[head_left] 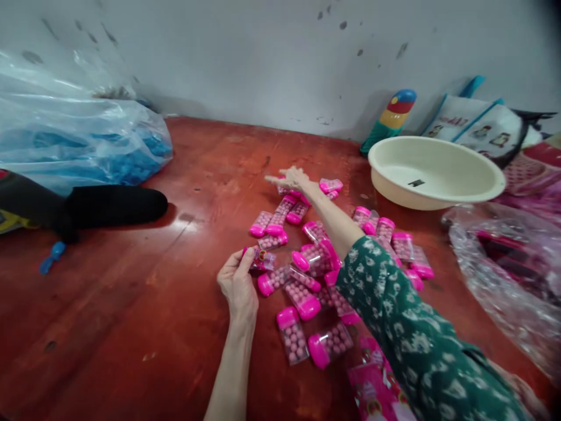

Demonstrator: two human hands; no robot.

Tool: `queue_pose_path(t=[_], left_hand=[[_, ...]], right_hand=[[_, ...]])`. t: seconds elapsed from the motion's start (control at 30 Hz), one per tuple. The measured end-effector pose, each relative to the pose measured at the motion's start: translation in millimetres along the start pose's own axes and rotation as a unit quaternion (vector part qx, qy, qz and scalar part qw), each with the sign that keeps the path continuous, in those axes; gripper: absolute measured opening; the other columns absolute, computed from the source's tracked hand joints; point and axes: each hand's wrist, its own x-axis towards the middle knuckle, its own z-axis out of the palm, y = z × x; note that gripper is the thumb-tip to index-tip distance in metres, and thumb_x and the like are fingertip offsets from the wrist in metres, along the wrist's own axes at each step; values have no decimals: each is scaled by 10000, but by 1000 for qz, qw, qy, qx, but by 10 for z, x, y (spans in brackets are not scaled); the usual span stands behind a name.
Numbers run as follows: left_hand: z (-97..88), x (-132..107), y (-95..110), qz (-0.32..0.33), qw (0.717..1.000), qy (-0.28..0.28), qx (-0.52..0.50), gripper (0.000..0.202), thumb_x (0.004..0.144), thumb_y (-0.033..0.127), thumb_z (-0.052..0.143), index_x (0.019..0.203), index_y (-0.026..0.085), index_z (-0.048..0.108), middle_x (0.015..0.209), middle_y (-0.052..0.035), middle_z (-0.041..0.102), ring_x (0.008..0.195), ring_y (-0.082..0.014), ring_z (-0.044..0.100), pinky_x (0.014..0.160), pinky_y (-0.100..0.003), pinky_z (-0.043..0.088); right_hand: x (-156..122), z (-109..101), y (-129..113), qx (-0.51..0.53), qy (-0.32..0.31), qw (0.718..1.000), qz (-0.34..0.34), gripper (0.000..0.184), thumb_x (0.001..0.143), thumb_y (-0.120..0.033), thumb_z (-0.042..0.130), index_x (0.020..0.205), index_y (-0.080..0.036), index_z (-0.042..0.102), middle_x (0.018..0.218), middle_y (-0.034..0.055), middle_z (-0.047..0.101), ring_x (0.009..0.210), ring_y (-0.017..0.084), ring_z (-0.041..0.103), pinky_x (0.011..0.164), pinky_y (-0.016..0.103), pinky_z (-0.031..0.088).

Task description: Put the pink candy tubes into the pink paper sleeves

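Note:
Many small clear containers (302,298) with pink lids, filled with pink balls, lie scattered on the red tabletop. My left hand (239,280) is at their left edge, thumb and fingers pinching a small pink printed plastic wrapper (263,259). Further back, my right hand (294,178) reaches over the far containers (298,211), its fingers stretched out and apart. Part of a container shows under that palm; whether the hand touches it I cannot tell. My green flowered sleeve (394,310) hides some of the pile. More pink printed wrappers (372,392) lie at the front.
A cream basin (433,199) stands at the back right, beside a colourful rounded object (392,117) and a white bag (477,128). Clear plastic (473,275) lies at the right. On the left are a large bag of blue pieces (87,146) and a black elongated object (118,209).

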Motion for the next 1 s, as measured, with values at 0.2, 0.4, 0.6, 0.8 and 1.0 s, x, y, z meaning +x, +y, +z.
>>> queue_pose_path(t=[0.2, 0.4, 0.6, 0.8, 1.0], left_hand=[[23, 35, 27, 3, 1000, 16, -26, 116, 538, 154, 759, 630, 151, 687, 578, 36, 673, 561, -77, 587, 622, -207, 457], [18, 25, -18, -1, 1000, -9, -5, 125, 528, 138, 775, 624, 150, 695, 574, 49, 661, 543, -62, 552, 591, -189, 431], [18, 33, -36, 3, 999, -23, 23, 134, 526, 155, 775, 642, 150, 708, 593, 37, 664, 553, -88, 564, 576, -214, 434], [13, 50, -46, 13, 999, -26, 28, 131, 529, 170, 773, 639, 151, 703, 585, 39, 652, 559, -84, 555, 603, -217, 433], [-8, 16, 24, 54, 998, -5, 30, 116, 551, 193, 759, 631, 144, 691, 537, 65, 597, 515, -74, 501, 579, -218, 408]], right_hand=[[-584, 270, -148, -46, -30, 997, -47, 610, 832, -652, 397, 1188, -181, 552, 1235, 172, 526, 1131, 349, 461, 921, 554, 319], [-809, -39, 45, -65, -54, 996, -31, 503, 874, -599, 385, 1037, -197, 638, 1023, 113, 647, 976, 270, 574, 824, 402, 435], [-690, -136, 562, -110, 13, 989, 95, 403, 906, -421, 477, 1188, -138, 530, 1293, 157, 476, 1166, 326, 461, 865, 513, 435], [-1038, 27, 682, -124, 14, 988, 90, 331, 892, -333, 539, 1178, -167, 528, 1243, 91, 519, 1072, 243, 542, 869, 456, 466], [-1244, -214, 748, -122, 22, 987, 106, 297, 882, -379, 539, 1067, -149, 575, 1115, 71, 581, 971, 208, 575, 824, 410, 470]])
